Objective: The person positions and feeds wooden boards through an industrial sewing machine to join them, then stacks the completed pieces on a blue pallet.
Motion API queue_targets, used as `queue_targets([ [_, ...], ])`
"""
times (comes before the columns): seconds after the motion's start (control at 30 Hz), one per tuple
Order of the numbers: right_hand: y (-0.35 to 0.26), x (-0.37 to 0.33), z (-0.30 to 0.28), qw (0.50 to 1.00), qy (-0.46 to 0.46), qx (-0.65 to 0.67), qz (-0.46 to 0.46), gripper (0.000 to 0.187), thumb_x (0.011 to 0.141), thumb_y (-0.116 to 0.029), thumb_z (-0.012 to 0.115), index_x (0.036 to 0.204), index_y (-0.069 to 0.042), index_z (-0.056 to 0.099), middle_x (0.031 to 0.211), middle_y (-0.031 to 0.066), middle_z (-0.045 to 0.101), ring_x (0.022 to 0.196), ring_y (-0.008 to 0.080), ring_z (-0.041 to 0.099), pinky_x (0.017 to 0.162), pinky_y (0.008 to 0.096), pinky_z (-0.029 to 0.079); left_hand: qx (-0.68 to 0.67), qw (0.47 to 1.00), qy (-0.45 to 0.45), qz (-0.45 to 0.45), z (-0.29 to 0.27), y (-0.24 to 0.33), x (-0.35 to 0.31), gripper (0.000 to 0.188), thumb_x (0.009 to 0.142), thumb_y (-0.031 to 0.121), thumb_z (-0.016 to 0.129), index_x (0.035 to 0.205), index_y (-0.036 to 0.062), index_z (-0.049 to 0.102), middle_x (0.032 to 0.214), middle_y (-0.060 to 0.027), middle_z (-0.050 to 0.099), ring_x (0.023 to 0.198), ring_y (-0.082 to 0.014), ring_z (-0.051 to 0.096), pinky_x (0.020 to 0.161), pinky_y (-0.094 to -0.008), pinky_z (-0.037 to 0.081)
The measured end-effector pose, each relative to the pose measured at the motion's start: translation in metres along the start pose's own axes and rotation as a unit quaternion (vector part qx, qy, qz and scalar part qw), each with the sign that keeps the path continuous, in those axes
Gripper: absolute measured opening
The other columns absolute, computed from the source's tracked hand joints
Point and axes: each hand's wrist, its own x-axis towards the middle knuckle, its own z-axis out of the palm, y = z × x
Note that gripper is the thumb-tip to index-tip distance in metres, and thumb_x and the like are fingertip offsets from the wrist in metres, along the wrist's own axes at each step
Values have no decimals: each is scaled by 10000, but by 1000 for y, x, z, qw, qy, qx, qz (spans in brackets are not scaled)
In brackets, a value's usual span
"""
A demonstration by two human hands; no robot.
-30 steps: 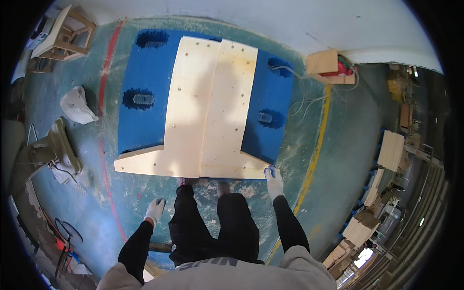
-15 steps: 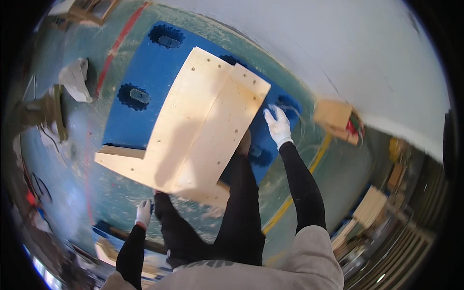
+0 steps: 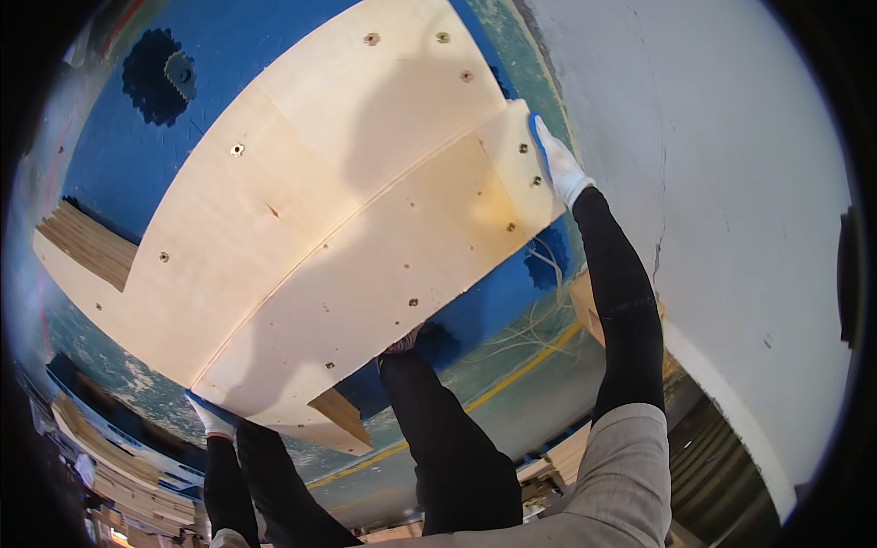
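A stack of pale plywood panels (image 3: 274, 219) with curved outlines and small metal inserts lies on a blue plastic pallet (image 3: 228, 46). My right hand (image 3: 559, 164), in a white glove with a blue palm, rests against the stack's far right end. Its fingers are stretched out along the edge. At the near left end my left hand (image 3: 212, 418), gloved alike, lies with its blue palm along the panel edge, fingers extended and partly hidden. Layered ply edges show at a notch on the left. Between my hands, shadows fall across the top panel.
A grey-white wall (image 3: 731, 183) rises close on the right. Loose pale strapping (image 3: 539, 315) lies beside the pallet, near a cardboard box (image 3: 585, 301). More stacked wooden pieces (image 3: 119, 457) stand at the lower left. My legs (image 3: 448, 438) are against the near side.
My view has come down closer to the panels. My right hand has moved from above the pallet to the panels' far right end; my left hand has come up to their near left edge.
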Motion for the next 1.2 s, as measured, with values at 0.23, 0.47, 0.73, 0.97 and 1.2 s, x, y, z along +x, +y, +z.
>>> queue_targets([
  [0.23, -5, 0, 17, 979, -61, 187, 47, 635, 1040, -550, 429, 1431, -57, 518, 1360, 85, 616, 1176, 171, 624, 1012, 305, 480, -59, 995, -77, 8, 32, -10, -1, 686, 1045, 574, 298, 1457, 48, 451, 1439, -94, 523, 1308, -293, 500, 1126, -410, 386],
  [0.47, -2, 4, 2, 964, -127, 220, 81, 622, 1016, -534, 507, 1411, -54, 539, 1315, 94, 644, 1163, 183, 632, 1002, 322, 486, -45, 994, -100, -6, 26, -10, -12, 718, 1026, 610, 313, 1447, 51, 471, 1438, -92, 527, 1298, -293, 505, 1113, -408, 394],
  [0.73, -21, 7, 16, 996, -33, -70, -45, 688, 1029, -494, 498, 1492, 9, 424, 1554, 149, 423, 1438, 219, 384, 1180, 318, 266, -82, 995, 48, 9, -45, 5, 19, 836, 972, 721, 323, 1496, 79, 431, 1505, -98, 478, 1364, -312, 437, 1155, -443, 320],
  [0.97, -115, 78, 45, 977, -86, -7, -196, 678, 1049, -475, 469, 1519, 5, 377, 1530, 93, 445, 1365, 177, 450, 1123, 290, 343, -1, 977, 99, 190, 58, 135, 47, 782, 1021, 649, 332, 1564, 86, 306, 1600, -57, 338, 1419, -273, 354, 1182, -409, 263],
  [1.2, -144, 79, 90, 967, -178, 175, -47, 677, 1009, -574, 483, 1475, -83, 476, 1404, 73, 579, 1238, 181, 572, 1026, 319, 459, -19, 980, 80, 179, 30, 149, 61, 791, 1011, 659, 356, 1577, 112, 287, 1590, -45, 355, 1407, -271, 373, 1178, -398, 280],
])
